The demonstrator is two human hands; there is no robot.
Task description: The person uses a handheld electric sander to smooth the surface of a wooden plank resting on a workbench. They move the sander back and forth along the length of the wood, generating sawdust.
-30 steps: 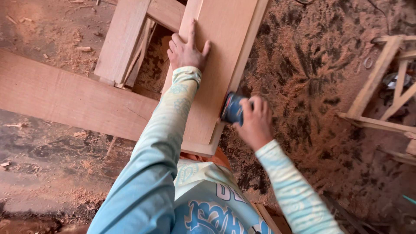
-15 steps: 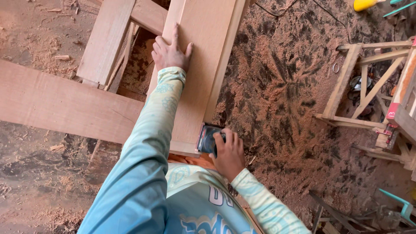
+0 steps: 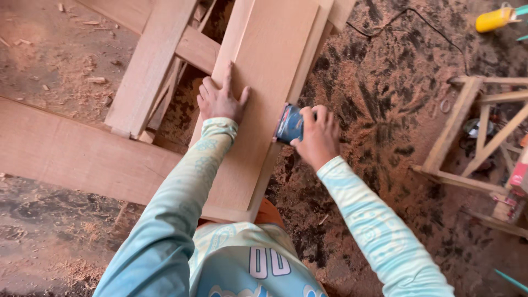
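While the left hand (image 3: 221,101) lies flat, fingers spread, on the board (image 3: 269,71), the right hand (image 3: 316,135), gripping the sander (image 3: 289,124), has slid back up the board's right edge from its near corner.

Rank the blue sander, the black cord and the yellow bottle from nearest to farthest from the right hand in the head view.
1. Blue sander: gripped in the right hand, at the board's edge.
2. Black cord: on the sawdust, ahead.
3. Yellow bottle: far top right corner.

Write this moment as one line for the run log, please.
left hand: flat on long pale wooden panel | right hand: grip around small blue sander block at panel's right edge | floor: sawdust
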